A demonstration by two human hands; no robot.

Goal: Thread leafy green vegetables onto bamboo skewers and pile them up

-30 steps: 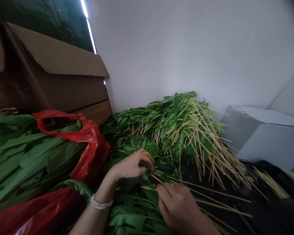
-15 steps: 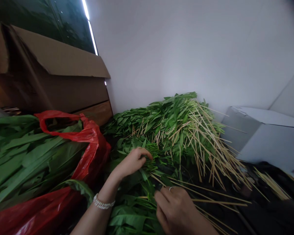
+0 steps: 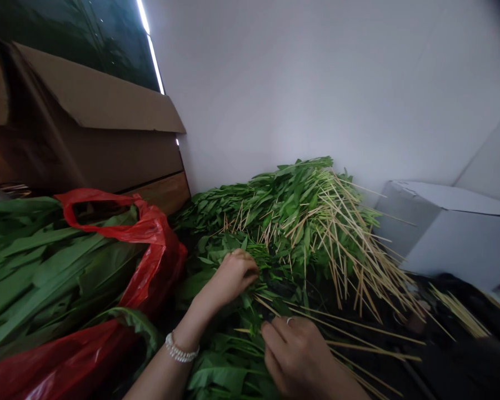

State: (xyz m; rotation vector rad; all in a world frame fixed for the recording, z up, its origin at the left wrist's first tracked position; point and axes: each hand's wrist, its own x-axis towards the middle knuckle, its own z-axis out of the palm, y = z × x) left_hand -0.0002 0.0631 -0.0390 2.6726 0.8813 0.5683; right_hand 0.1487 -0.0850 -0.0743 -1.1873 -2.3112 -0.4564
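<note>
My right hand (image 3: pixel 295 355), with a ring on one finger, is closed round a thin bamboo skewer (image 3: pixel 375 349). The skewer's tip pokes out left of the fingers, beside a green leafy stem. Farther up and left, my left hand (image 3: pixel 236 273) has its fingers curled together over the cut leaf stems; whatever they pinch is hidden. Beaded bracelets (image 3: pixel 180 350) circle that wrist. Below both hands lie loose leafy greens (image 3: pixel 229 372). Several more skewers lie to the right of my right hand.
Against the wall rises a pile of skewered greens (image 3: pixel 291 194), sticks pointing right. A red plastic bag (image 3: pixel 156 250) full of long leaves stands at left, with an open cardboard box (image 3: pixel 120 153) behind. On the right are a white box (image 3: pixel 454 233) and loose skewers (image 3: pixel 462 311).
My left hand has shifted slightly right and its fingers have curled in more tightly. My right hand stays in nearly the same place with the skewer.
</note>
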